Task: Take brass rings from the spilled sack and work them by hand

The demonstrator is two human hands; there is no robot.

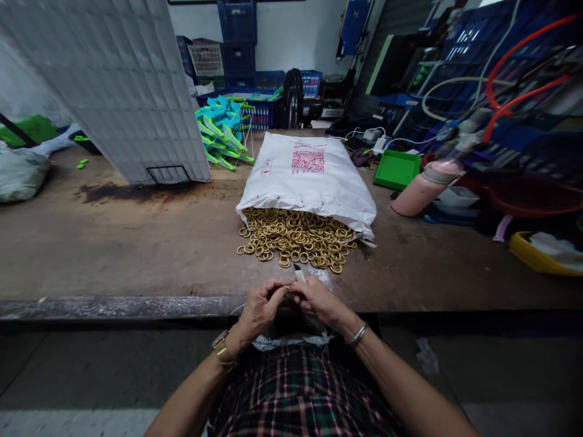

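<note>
Both hands pinch one small golden plastic ring [288, 287] at the surface's [136, 255] near edge

Left hand [260, 306] and right hand [319, 298], which also holds a small blade [299, 274], have their grip closed on its rim; it looks light, stiff, slippery

At the near edge of the worn table [136, 243] the left hand [260, 309] and right hand [319, 298] meet, pinching a gold ring [288, 287] beside a small blade [299, 274] (which hand grips it is unclear); just beyond, a white sack [310, 176] spills a heap of rings [296, 238]; a pink flask [426, 185] lies near a green tray [397, 170].
</note>
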